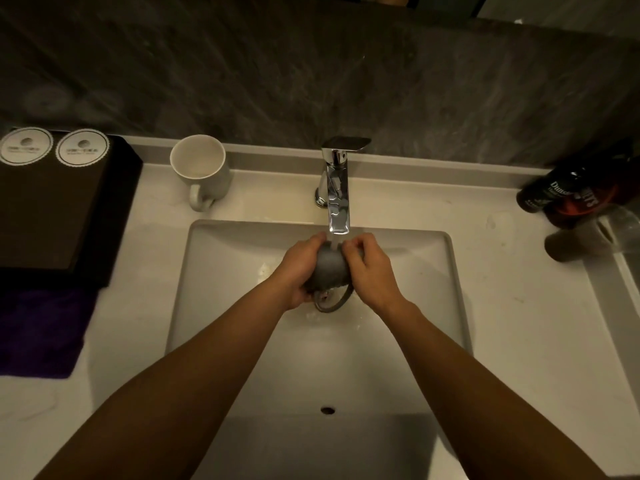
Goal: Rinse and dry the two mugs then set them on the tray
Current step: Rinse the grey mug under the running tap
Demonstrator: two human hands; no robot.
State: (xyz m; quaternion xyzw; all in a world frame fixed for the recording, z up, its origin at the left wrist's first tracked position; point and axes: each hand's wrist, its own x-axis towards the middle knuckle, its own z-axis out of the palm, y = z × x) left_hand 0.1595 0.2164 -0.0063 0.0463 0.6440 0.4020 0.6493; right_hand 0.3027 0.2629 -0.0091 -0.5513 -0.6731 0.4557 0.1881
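Left hand (300, 271) and right hand (372, 268) are clasped round the grey mug (330, 268), held lengthwise under the tap (337, 188).

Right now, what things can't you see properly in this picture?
Head view only.
Inside of the round grey ceramic mug: hidden by the left hand and right hand gripping it.
Print on the two round white paper discs on the flat black tray: too small, blurred.
Dark purple cloth: cut off by the left edge.
Labels on the dark plastic bottles: blurred and dim.
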